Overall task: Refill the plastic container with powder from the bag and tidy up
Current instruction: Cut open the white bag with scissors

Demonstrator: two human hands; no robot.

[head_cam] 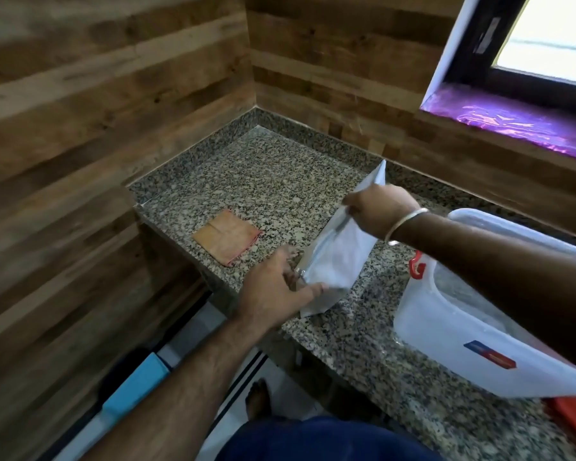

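White plastic powder bag (341, 254) is held tilted at frame centre, just over the speckled granite table (280, 181). Its upper edge is pinched in the right hand (379, 211) grip. Its lower corner is clasped between left hand (273, 294) thumb and fingers. Translucent plastic container (446, 327) with red latch is seen at lower right.

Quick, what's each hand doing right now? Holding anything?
Left hand: holding the lower end of the white bag, thumb across its front.
Right hand: pinching the same bag's upper edge.
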